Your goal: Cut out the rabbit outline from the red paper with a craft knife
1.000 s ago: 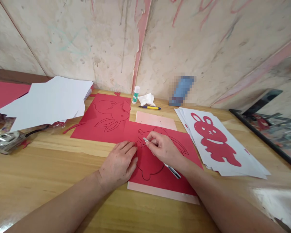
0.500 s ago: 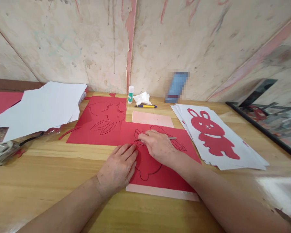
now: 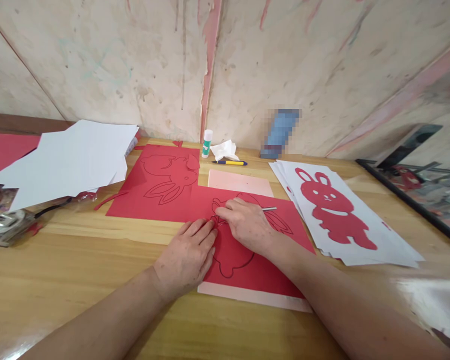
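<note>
My left hand (image 3: 187, 255) lies flat with fingers stretched, pressing the left edge of a red paper sheet (image 3: 275, 272) with a rabbit outlined in black. My right hand (image 3: 245, 222) is closed in a pen grip around a slim silver craft knife (image 3: 270, 208), whose back end sticks out to the right. Its tip is hidden under the fingers, by the outline close to my left fingertips. Small pale marks show on the paper there. Beneath the sheet lies a pale pink board (image 3: 242, 182), showing at the back and front.
Another red sheet with a rabbit outline (image 3: 153, 175) lies left. White papers with a red cut-out rabbit (image 3: 332, 205) are at right. Behind stand a glue stick (image 3: 207, 144), tissue (image 3: 225, 149) and pen (image 3: 230, 162). White sheets (image 3: 71, 160) and a tape measure (image 3: 9, 227) lie far left.
The view has shifted slightly, so most things appear a little further right. Both hands keep nearly the same place on the red sheet, and the knife's back end appears slightly higher.
</note>
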The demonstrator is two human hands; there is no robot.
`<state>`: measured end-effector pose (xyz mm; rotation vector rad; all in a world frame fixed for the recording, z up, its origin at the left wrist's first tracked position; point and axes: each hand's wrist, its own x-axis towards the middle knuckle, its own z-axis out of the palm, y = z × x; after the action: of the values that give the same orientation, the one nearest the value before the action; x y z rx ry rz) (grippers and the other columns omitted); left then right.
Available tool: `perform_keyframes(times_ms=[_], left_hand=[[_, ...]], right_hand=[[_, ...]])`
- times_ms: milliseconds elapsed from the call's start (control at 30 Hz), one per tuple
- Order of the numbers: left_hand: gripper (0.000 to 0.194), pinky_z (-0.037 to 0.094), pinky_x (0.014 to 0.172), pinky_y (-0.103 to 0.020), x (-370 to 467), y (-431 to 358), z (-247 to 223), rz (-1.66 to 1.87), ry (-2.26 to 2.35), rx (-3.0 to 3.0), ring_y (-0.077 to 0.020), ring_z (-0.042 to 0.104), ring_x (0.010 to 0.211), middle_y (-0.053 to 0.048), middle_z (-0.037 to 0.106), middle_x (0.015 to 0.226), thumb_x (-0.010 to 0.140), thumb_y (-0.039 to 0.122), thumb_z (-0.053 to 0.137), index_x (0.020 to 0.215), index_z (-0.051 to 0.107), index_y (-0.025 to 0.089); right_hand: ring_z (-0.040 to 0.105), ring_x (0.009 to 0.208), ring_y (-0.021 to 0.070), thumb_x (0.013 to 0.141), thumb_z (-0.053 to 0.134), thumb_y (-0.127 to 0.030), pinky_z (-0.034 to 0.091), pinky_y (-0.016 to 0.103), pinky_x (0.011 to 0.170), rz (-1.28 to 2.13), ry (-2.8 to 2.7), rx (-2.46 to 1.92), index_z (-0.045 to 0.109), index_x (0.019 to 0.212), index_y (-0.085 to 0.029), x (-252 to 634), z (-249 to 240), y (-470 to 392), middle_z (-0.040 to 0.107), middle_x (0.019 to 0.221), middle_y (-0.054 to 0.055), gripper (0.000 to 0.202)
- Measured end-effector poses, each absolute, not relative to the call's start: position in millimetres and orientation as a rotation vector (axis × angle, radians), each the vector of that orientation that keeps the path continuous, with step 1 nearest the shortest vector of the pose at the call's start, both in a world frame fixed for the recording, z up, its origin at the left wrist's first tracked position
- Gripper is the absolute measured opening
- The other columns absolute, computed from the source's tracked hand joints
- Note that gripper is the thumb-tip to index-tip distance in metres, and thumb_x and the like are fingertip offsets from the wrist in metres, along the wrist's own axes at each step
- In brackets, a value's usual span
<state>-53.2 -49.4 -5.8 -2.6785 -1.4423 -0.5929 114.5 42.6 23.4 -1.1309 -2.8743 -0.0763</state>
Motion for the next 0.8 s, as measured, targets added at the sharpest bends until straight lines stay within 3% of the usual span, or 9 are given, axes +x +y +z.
perform_keyframes(times_ms=[800], left_hand=[[0.036,0.042,0.096,-0.047,-50,-48,-7,-0.568,-1.482,-2.671,-0.0287,0.048,0.120,-0.015,0.056,0.127,0.092,0.023,0.038,0.121,0.054,0.009]], right_hand=[[0.050,0.078,0.0175,0.077,0.045,-0.005,0.025,0.029,0.058,-0.280,-2.870,-1.011,0.064,0.090,-0.019,113,14,43,0.063,0.079,0.006,0.027]])
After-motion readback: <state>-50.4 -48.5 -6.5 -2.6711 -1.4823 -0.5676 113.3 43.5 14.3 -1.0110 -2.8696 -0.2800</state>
